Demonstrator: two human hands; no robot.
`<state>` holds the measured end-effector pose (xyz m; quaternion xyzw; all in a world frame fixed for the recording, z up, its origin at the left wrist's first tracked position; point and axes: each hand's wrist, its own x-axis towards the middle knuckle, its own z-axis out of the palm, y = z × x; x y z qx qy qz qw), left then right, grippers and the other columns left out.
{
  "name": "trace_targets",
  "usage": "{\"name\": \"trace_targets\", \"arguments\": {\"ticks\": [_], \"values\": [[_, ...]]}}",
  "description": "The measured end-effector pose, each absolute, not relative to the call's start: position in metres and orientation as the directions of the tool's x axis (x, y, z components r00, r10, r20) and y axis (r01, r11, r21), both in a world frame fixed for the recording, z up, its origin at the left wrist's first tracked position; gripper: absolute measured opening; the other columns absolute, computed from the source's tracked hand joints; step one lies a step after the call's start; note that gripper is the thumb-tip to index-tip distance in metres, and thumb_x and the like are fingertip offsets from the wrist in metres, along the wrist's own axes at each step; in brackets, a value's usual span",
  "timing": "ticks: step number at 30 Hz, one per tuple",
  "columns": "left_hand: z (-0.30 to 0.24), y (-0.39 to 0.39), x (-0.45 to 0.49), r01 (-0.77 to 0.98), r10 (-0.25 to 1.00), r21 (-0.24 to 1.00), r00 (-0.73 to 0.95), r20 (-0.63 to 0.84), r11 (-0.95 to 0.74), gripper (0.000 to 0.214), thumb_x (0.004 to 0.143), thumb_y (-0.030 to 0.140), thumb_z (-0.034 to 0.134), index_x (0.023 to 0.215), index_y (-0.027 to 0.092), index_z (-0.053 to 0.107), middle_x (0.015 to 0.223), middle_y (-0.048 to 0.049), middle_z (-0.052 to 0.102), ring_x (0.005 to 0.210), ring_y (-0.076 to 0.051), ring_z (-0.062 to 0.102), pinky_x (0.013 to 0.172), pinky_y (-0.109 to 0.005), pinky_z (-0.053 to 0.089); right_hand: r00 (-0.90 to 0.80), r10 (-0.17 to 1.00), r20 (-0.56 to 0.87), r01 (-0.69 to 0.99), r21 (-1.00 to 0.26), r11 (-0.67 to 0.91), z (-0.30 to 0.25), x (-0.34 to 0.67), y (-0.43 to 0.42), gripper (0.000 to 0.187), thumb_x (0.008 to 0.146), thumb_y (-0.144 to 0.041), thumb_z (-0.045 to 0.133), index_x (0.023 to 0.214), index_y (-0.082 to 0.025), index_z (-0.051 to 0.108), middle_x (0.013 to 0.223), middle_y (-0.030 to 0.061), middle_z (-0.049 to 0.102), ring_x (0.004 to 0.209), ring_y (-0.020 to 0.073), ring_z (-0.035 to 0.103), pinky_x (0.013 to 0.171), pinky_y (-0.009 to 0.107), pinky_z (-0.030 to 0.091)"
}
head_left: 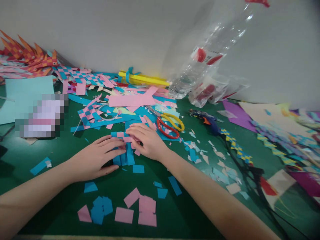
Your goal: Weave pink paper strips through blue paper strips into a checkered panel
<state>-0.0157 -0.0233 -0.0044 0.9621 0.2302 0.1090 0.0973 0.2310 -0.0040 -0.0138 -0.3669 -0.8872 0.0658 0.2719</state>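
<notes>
A small weave of blue and pink paper strips (125,156) lies on the green table (37,186) in front of me. My left hand (98,158) rests flat on its left side, fingers stretched out over the strips. My right hand (147,138) lies on its upper right part, fingers extended and pressing the pink strips down. Both hands touch the weave; neither is wrapped round anything. Part of the weave is hidden under my fingers.
Red-and-yellow scissors (170,125) lie just right of my right hand. Behind are woven paper pieces (87,113), a tape ring (107,111), yellow strips (145,79), a clear plastic bottle (200,70) and a glue gun (207,120). Cut paper scraps (140,208) litter the near table.
</notes>
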Motion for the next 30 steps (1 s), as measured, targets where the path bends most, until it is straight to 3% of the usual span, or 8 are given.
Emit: {"name": "trace_targets", "arguments": {"ticks": [5, 9, 13, 16, 18, 21, 24, 30], "values": [[-0.004, -0.024, -0.016, 0.413, 0.461, 0.253, 0.869, 0.177, -0.875, 0.044, 0.094, 0.032, 0.056, 0.137, 0.023, 0.049, 0.142, -0.0087, 0.053, 0.135, -0.025, 0.046, 0.118, -0.048, 0.031, -0.575, 0.697, 0.428, 0.632, -0.309, 0.711, -0.012, 0.230, -0.005, 0.029, 0.093, -0.021, 0.043, 0.113, -0.022, 0.064, 0.119, 0.0061, 0.071, 0.120, 0.0231, 0.061, 0.123, 0.058, 0.016], [-0.001, -0.023, -0.017, 0.424, 0.477, 0.252, 0.852, 0.214, -0.870, 0.043, 0.097, 0.033, 0.051, 0.139, 0.024, 0.046, 0.143, -0.0080, 0.053, 0.135, -0.024, 0.045, 0.118, -0.048, 0.029, -0.534, 0.670, 0.515, 0.648, -0.259, 0.716, -0.011, 0.233, -0.009, 0.028, 0.093, -0.020, 0.043, 0.109, -0.022, 0.065, 0.114, 0.0047, 0.073, 0.113, 0.0224, 0.064, 0.122, 0.056, 0.021], [-0.001, -0.022, -0.020, 0.502, 0.588, 0.315, 0.747, 0.312, -0.805, 0.037, 0.099, 0.033, 0.045, 0.134, 0.022, 0.048, 0.137, -0.0087, 0.056, 0.130, -0.025, 0.049, 0.113, -0.044, 0.035, -0.562, 0.648, 0.513, 0.626, -0.248, 0.739, -0.013, 0.238, -0.012, 0.026, 0.092, -0.026, 0.050, 0.114, -0.020, 0.063, 0.120, 0.0068, 0.071, 0.116, 0.0234, 0.063, 0.119, 0.055, 0.028], [-0.001, -0.020, -0.024, 0.605, 0.717, 0.388, 0.630, 0.300, -0.695, 0.036, 0.099, 0.037, 0.041, 0.130, 0.020, 0.050, 0.132, -0.0100, 0.058, 0.124, -0.027, 0.052, 0.105, -0.044, 0.042, -0.617, 0.633, 0.467, 0.581, -0.272, 0.767, -0.015, 0.241, -0.012, 0.031, 0.091, -0.030, 0.054, 0.120, -0.018, 0.060, 0.128, 0.0096, 0.067, 0.123, 0.0246, 0.059, 0.115, 0.052, 0.036], [0.000, -0.019, -0.026, 0.644, 0.774, 0.437, 0.579, 0.258, -0.628, 0.037, 0.100, 0.040, 0.038, 0.129, 0.021, 0.051, 0.130, -0.0097, 0.060, 0.121, -0.028, 0.054, 0.101, -0.043, 0.044, -0.639, 0.621, 0.454, 0.561, -0.277, 0.780, -0.017, 0.243, -0.012, 0.034, 0.090, -0.031, 0.055, 0.121, -0.017, 0.059, 0.129, 0.0105, 0.066, 0.125, 0.0253, 0.057, 0.115, 0.053, 0.035], [0.002, -0.020, -0.027, 0.597, 0.757, 0.483, 0.596, 0.267, -0.640, 0.038, 0.100, 0.041, 0.034, 0.125, 0.020, 0.054, 0.128, -0.0093, 0.061, 0.120, -0.027, 0.055, 0.101, -0.041, 0.044, -0.637, 0.622, 0.455, 0.560, -0.281, 0.779, -0.018, 0.246, -0.011, 0.035, 0.089, -0.029, 0.056, 0.122, -0.019, 0.059, 0.130, 0.0101, 0.065, 0.125, 0.0256, 0.057, 0.117, 0.057, 0.029], [0.003, -0.020, -0.026, 0.564, 0.726, 0.471, 0.613, 0.312, -0.678, 0.035, 0.100, 0.035, 0.034, 0.121, 0.020, 0.057, 0.124, -0.0081, 0.064, 0.119, -0.026, 0.055, 0.101, -0.040, 0.042, -0.636, 0.622, 0.457, 0.552, -0.295, 0.780, -0.018, 0.249, -0.010, 0.035, 0.086, -0.028, 0.058, 0.120, -0.021, 0.059, 0.129, 0.0093, 0.066, 0.125, 0.0255, 0.058, 0.117, 0.058, 0.028], [-0.005, -0.017, -0.023, 0.726, 0.798, 0.331, 0.540, 0.268, -0.603, 0.035, 0.090, 0.024, 0.044, 0.123, 0.016, 0.054, 0.124, -0.0115, 0.062, 0.115, -0.028, 0.057, 0.099, -0.045, 0.044, -0.631, 0.636, 0.444, 0.559, -0.307, 0.770, -0.019, 0.248, -0.010, 0.038, 0.085, -0.026, 0.059, 0.122, -0.019, 0.057, 0.130, 0.0102, 0.065, 0.125, 0.0252, 0.057, 0.119, 0.056, 0.026]]}}
